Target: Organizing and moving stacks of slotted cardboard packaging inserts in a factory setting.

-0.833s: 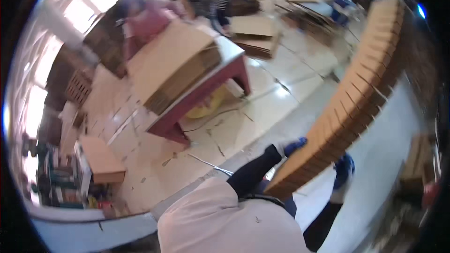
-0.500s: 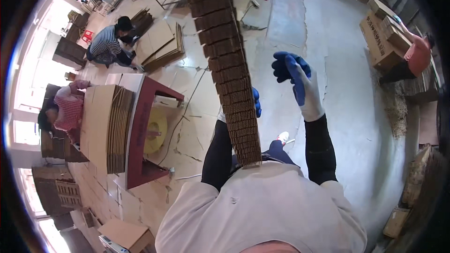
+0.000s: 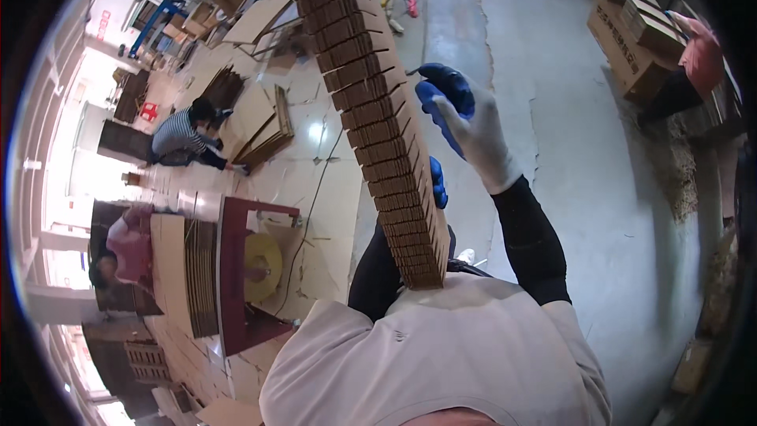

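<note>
A long, tall stack of slotted brown cardboard strips (image 3: 374,118) slants from the top of the view down to my chest. My left hand (image 3: 438,183), in a white glove with blue fingers, holds it from beneath; only the blue fingers show past its right side, and the palm is hidden. My right hand (image 3: 465,114), gloved the same way, is raised just right of the stack. Its fingers are curved and parted, with nothing visible held in them. Small tabs stick out along the stack's right edge.
At left, flat cardboard sheets (image 3: 169,268) stand by a dark red machine frame (image 3: 233,268) with a yellow reel (image 3: 262,265), a person beside them. Another person (image 3: 181,138) crouches at a cardboard pile (image 3: 256,122). Far right, a person (image 3: 698,63) stands by large boxes (image 3: 619,47).
My right hand has moved left toward the stack, its fingers more curved. The stack has tilted so its right side shows more. My view has shifted.
</note>
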Demonstrator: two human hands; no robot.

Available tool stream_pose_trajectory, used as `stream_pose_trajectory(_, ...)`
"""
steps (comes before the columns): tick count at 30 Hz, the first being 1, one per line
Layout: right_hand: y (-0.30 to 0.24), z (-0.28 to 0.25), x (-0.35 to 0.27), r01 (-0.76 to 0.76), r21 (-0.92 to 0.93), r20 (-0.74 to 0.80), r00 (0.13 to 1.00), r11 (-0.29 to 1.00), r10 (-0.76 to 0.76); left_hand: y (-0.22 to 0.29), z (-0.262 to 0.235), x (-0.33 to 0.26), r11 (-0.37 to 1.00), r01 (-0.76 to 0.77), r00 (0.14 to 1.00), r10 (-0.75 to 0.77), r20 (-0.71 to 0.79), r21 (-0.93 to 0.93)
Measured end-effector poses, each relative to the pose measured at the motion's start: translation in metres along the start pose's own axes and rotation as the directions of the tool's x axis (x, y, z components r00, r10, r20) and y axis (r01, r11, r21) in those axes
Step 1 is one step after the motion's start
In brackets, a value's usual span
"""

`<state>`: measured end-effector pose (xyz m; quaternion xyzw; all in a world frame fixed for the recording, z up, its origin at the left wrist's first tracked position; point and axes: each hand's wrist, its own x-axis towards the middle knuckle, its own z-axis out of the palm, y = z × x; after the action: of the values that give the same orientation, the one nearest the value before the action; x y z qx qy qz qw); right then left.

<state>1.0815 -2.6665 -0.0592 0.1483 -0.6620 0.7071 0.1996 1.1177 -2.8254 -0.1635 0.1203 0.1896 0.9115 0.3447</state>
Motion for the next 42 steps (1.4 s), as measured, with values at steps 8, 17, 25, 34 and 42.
stream_pose_trajectory(8, 0.083, -0.106, 0.081, -0.012, -0.066, -0.228, 0.974, 0.998, -0.003, -0.035, -0.049, 0.144, 0.981, 0.195, 0.957, -0.192, -0.216, -0.007)
stream_pose_trajectory(17, 0.152, -0.255, 0.207, -0.015, -0.485, -0.321, 0.933, 0.874, -0.162, -0.065, -0.105, 0.374, 0.942, 0.322, 0.944, -0.313, 0.104, -0.090)
stream_pose_trajectory(25, 0.182, -0.384, 0.306, -0.128, -0.208, -0.559, 0.829, 0.970, -0.010, -0.061, -0.200, 0.549, 0.873, 0.417, 0.907, -0.418, 0.051, -0.253)
stream_pose_trajectory(34, 0.287, -0.524, 0.473, 0.044, -0.599, -0.407, 0.843, 0.799, -0.352, -0.067, -0.246, 0.773, 0.875, 0.168, 0.985, -0.137, -0.101, 0.453)
stream_pose_trajectory(42, 0.388, -0.648, 0.653, -0.026, -0.345, -0.500, 0.851, 0.938, -0.160, -0.022, -0.253, 0.969, 0.771, 0.158, 0.980, -0.048, -0.191, 0.618)
